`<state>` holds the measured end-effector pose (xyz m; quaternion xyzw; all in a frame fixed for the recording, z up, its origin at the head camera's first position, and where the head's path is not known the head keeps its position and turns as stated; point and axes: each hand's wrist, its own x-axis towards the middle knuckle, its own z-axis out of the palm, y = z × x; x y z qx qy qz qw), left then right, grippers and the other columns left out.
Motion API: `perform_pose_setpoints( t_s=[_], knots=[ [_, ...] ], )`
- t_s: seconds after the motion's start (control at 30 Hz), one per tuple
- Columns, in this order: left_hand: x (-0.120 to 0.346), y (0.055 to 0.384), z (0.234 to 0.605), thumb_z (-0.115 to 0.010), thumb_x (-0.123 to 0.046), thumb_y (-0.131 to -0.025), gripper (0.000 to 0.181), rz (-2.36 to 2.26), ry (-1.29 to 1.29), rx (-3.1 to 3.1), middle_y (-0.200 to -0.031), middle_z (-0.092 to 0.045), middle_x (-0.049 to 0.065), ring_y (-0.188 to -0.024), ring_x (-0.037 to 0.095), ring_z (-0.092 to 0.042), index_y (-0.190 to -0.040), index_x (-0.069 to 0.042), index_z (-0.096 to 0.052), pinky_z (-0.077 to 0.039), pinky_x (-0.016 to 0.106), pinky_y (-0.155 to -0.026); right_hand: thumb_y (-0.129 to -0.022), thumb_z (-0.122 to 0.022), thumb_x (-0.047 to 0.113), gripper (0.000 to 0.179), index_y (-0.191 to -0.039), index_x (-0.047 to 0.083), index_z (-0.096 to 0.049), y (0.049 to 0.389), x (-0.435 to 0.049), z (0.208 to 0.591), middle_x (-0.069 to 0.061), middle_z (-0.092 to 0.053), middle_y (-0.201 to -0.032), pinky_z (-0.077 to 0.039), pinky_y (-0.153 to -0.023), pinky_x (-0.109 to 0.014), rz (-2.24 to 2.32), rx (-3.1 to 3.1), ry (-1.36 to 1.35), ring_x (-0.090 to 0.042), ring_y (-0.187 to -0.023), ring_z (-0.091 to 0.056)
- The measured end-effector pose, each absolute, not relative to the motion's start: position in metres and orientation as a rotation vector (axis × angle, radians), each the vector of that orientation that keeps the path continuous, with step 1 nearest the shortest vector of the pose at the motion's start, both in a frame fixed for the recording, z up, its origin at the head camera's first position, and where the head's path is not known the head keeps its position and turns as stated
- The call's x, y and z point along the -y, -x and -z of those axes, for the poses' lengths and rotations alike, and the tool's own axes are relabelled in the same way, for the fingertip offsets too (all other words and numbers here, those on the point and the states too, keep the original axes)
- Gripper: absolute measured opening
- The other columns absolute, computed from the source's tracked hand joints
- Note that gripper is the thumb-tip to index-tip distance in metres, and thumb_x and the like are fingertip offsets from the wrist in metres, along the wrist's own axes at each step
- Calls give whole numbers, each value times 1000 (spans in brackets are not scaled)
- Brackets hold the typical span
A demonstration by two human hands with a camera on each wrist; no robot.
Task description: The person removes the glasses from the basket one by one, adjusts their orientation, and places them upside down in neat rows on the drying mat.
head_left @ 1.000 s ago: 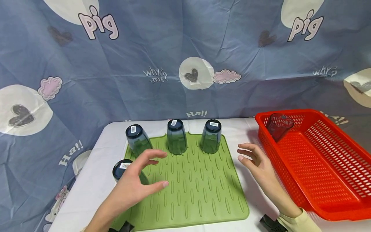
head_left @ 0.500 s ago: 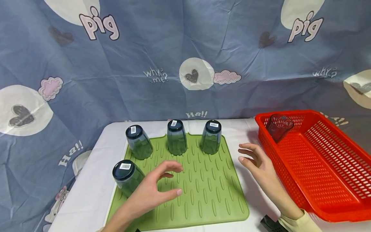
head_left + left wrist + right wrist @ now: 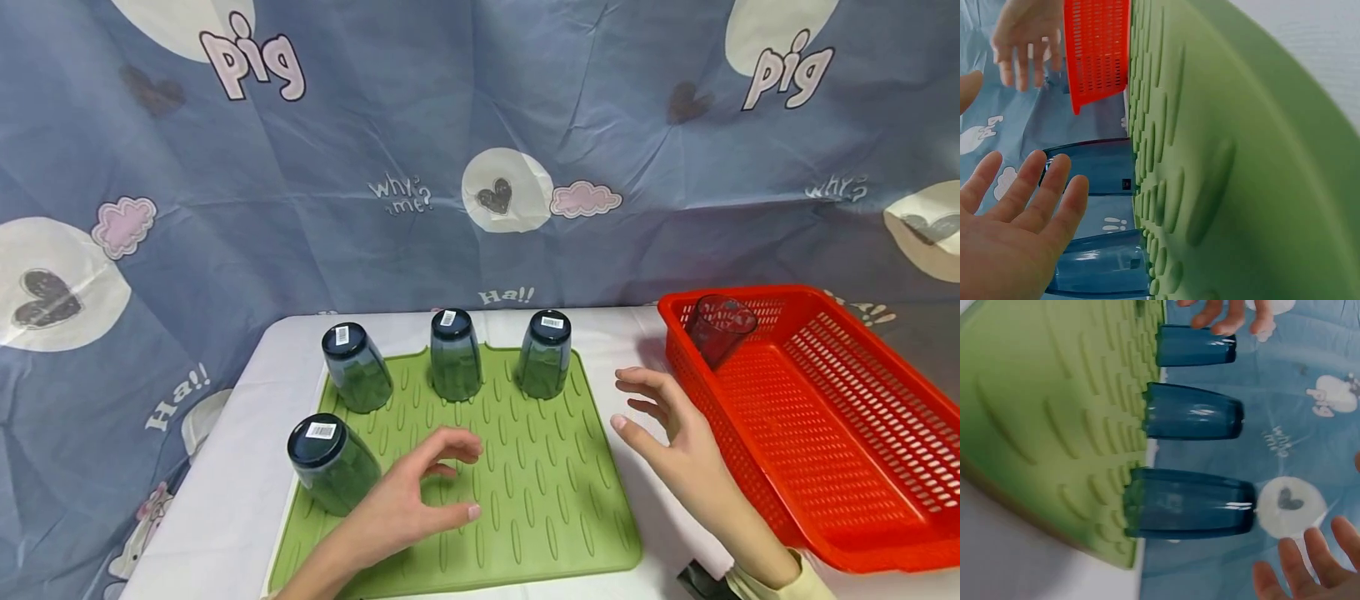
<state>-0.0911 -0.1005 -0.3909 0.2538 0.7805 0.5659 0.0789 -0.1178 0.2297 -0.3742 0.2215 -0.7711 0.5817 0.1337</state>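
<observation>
Several blue drinking glasses stand upside down on a green drying mat (image 3: 525,500). In the head view, one glass (image 3: 333,467) is at the mat's front left, another (image 3: 356,368) at its back left, and two more, a middle glass (image 3: 456,357) and a right glass (image 3: 545,357), line the back. My left hand (image 3: 412,496) hovers over the mat just right of the front-left glass, fingers loosely bent, holding nothing. Between the mat and the basket, my right hand (image 3: 678,446) is held in the air, also empty with relaxed fingers.
A red plastic basket (image 3: 750,475) stands on the right of the white-covered table (image 3: 247,433). Inside its back left corner leans another glass (image 3: 720,329). A blue printed cloth (image 3: 420,100) hangs behind the table.
My left hand has moved right and a little nearer, away from the front-left glass, which now shows more fully. The right hand has hardly moved; the glasses stay put.
</observation>
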Motion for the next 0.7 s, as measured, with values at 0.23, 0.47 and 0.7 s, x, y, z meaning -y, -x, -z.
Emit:
perform_pose_setpoints(
  t_s=[0.23,0.47,0.7],
  knots=[
    [103,92,393,-82,-14,-80,62,-1674,-774,-2302,-129,-56,-3,-120,23,-53,-131,-29,-51,-45,38,-101,-81,-72,-11,59,-133,10,-54,101,-229,345,-5,-56,-130,-42,-101,-28,-1474,2262,-804,-24,-122,-51],
    [101,93,395,-81,-16,-82,58,-1654,-762,-2237,-130,-56,5,-121,28,-52,-130,-30,-52,-45,42,-101,-84,-76,-1,60,-134,22,-53,80,-241,324,6,-56,-131,-37,-103,-19,-1351,2443,-656,-13,-121,-51],
    [99,91,397,-81,-16,-82,58,-1654,-761,-2221,-130,-56,5,-120,26,-53,-130,-29,-52,-45,40,-100,-80,-79,0,65,-135,23,-54,78,-258,312,6,-58,-128,-37,-96,-14,-1131,2484,-661,-10,-115,-52]
  ],
)
